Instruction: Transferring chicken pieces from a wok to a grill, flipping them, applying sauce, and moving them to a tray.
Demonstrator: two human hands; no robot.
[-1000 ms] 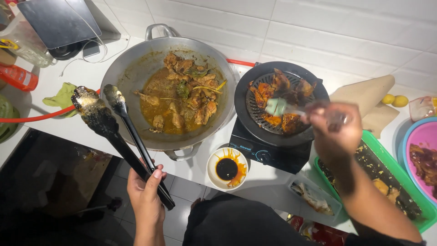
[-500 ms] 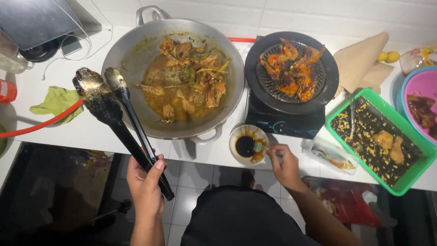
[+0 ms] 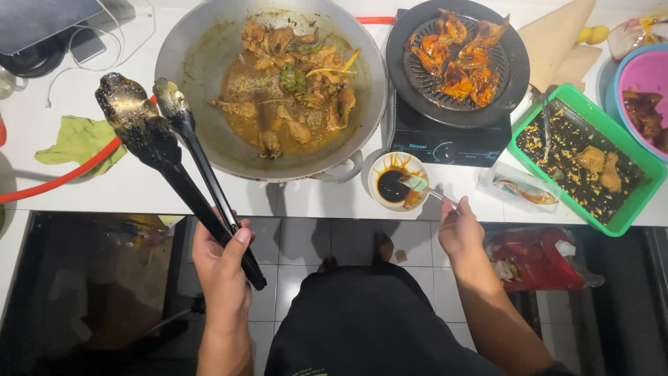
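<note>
From the head camera, the left hand (image 3: pixel 221 261) was seen closed around the handle end of a pair of black tongs (image 3: pixel 177 163), whose two greasy tips were spread apart and held over the white counter (image 3: pixel 90 188), just left of the large wok (image 3: pixel 202 69). The right hand (image 3: pixel 459 230) was closed on the handle of a small basting brush (image 3: pixel 417 184), the pale bristle end of which was dipped into a small bowl (image 3: pixel 398 182) just below the wok's right edge.

Dark sauce was held in that small bowl. The wok was filled with pieces of meat in brown gravy with green leaves and yellow strips. To the right of the wok, a round black grill pan (image 3: pixel 458 63) loaded with glazed orange-red pieces was set on a black portable stove (image 3: pixel 445 143). Further right, a green tray (image 3: pixel 588 157) held two browned pieces and crumbs, and a pink bowl (image 3: pixel 643 90) held dark meat. A crumpled green cloth (image 3: pixel 80 143) lay left of the wok.

Both forearms were extended forward from the body, the left wrist tilted so that the tongs pointed up and left, the right hand kept low at the counter edge.
</note>
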